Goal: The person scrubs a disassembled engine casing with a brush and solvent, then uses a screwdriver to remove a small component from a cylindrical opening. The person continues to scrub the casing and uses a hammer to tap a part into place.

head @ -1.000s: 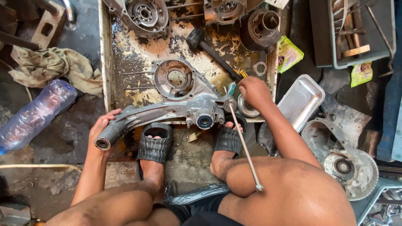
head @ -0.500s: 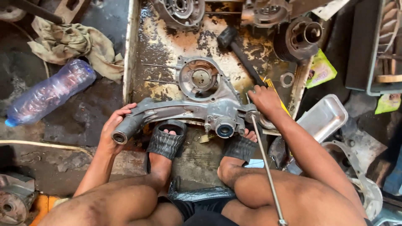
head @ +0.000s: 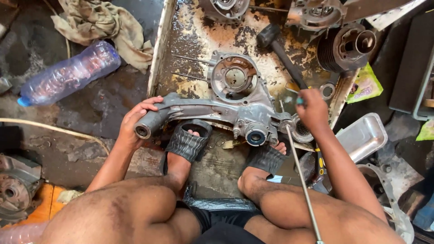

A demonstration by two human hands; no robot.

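A grey aluminium engine casing [head: 226, 108] lies across the near edge of a rusty, oily metal tray [head: 190, 40]. My left hand [head: 135, 119] grips the tube-shaped end of the casing's long arm. My right hand [head: 312, 108] is closed beside the casing's right end, with the teal tip of a small tool [head: 299, 100] showing above the fingers. A long thin steel rod [head: 300, 180] runs from the casing's right end towards my knee. My feet in black sandals [head: 187, 142] rest just under the casing.
In the tray lie a black hammer [head: 280, 49], a finned cylinder [head: 346, 47] and other casings. A plastic bottle [head: 68, 72] and a rag [head: 104, 22] are on the left. At right sit a small steel tray [head: 361, 138] and a green sachet [head: 365, 86].
My right hand has closed on the teal-tipped tool and lifted it beside the casing. My left hand keeps its grip on the tube end. The view has shifted left.
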